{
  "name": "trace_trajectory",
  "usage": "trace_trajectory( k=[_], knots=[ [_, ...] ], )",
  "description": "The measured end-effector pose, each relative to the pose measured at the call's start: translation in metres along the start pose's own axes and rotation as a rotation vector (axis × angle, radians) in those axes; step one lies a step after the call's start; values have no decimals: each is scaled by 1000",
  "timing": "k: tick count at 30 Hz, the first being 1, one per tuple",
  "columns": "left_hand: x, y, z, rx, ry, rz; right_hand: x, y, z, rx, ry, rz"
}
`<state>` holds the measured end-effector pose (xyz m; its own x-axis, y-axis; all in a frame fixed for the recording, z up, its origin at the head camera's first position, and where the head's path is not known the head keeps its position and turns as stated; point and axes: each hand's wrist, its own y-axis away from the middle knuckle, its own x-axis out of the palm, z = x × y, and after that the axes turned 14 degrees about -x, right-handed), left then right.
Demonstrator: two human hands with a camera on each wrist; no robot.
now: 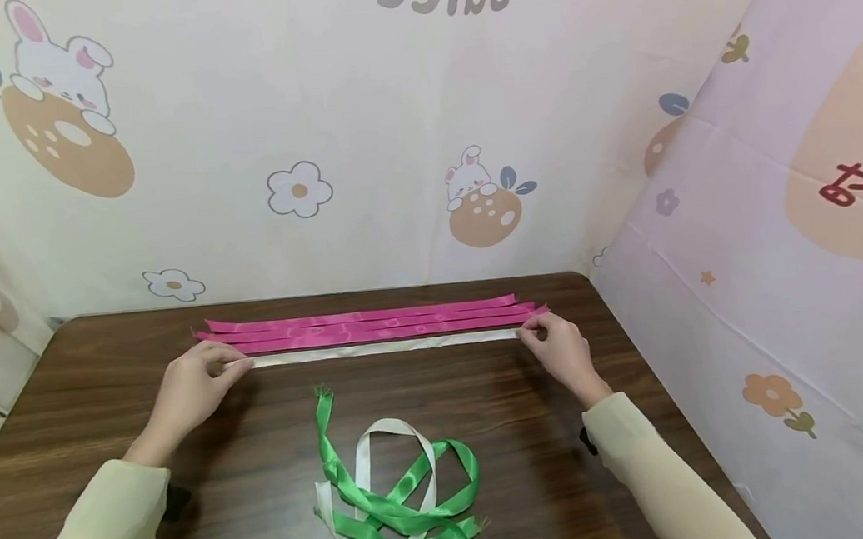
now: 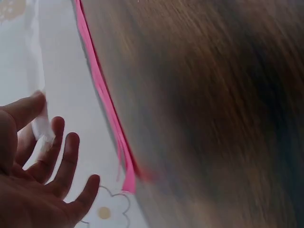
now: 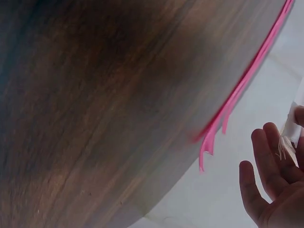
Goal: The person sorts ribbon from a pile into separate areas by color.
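Note:
A white ribbon (image 1: 384,348) is stretched straight from hand to hand, just in front of several pink ribbons (image 1: 360,328) laid side by side. My left hand (image 1: 200,379) pinches its left end between thumb and forefinger; in the left wrist view the other fingers of that hand (image 2: 52,175) are spread. The right end is pinched by my right hand (image 1: 560,352). Frayed threads of that white ribbon end (image 3: 287,137) stick out past the fingers in the right wrist view. Nearer to me lies a loose tangle of green ribbons (image 1: 411,513) and white ribbon (image 1: 362,458).
The dark wooden table (image 1: 264,448) ends at a patterned cloth backdrop (image 1: 377,140) along its far edge. A second printed cloth (image 1: 749,297) runs along the right side.

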<state>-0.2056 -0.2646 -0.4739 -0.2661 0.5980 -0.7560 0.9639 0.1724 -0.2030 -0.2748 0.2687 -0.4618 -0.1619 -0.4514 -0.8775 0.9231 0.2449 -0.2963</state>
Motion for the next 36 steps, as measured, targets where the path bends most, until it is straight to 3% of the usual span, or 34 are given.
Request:
trace_trajectory(
  k=[6,18,30,36],
  knots=[
    [7,-6,5,-109,-35,87,11,-8,-3,50,45,59],
    [20,-11,8,-290,-157,174,29,-20,-3,94,143,146],
    [25,-17,11,-378,-182,138,33,-26,-2,120,170,167],
    [27,-19,12,-370,-205,113,33,-26,-3,141,141,167]
  ],
)
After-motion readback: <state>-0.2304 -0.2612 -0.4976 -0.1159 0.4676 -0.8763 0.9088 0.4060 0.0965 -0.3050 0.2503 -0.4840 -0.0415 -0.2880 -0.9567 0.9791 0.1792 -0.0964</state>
